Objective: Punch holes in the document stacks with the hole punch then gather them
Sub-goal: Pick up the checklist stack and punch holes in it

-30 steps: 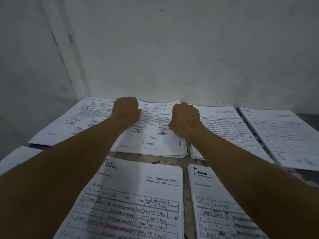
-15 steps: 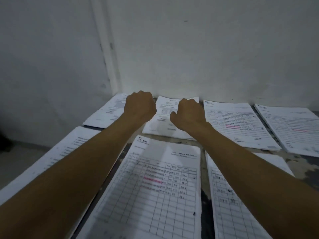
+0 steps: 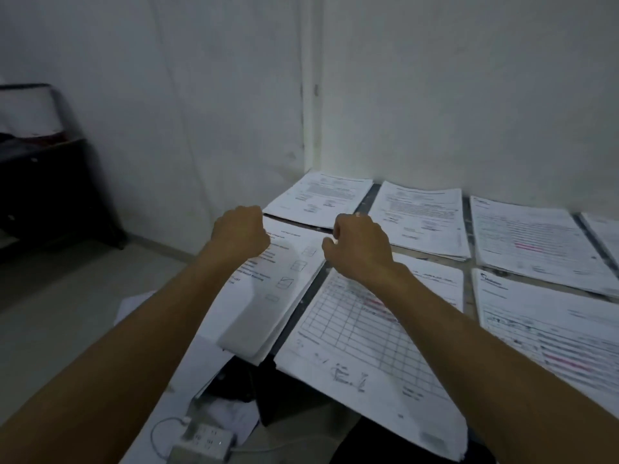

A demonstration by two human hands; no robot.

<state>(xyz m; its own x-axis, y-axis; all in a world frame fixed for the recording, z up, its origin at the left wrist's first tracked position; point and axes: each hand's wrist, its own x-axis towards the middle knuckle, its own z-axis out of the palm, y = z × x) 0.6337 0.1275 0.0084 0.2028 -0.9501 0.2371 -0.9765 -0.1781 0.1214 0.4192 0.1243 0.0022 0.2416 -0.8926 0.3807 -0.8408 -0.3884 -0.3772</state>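
While both hands (image 3: pixel 303 242) hover fisted | seven document stacks (image 3: pixel 418 216) visible

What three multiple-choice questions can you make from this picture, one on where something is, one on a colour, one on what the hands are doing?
1. Where does the power strip lie?
A. On the far stack by the wall
B. At the near bottom edge, below the left forearm
C. Under the right hand

2. What colour are the highlighter marks on the far right sheet?
A. Green
B. Blue
C. Pink

3. How is the left hand?
A. Curled in a fist above a paper stack, with no paper seen in its grip
B. Flat, palm pressed on the wall
C. Holding a hole punch

Answers: 1 B, the white strip and its cable sit low in the view. 2 C, the marked rows are pink. 3 A, its fingers are curled over the checkbox stack; the right hand is curled likewise.
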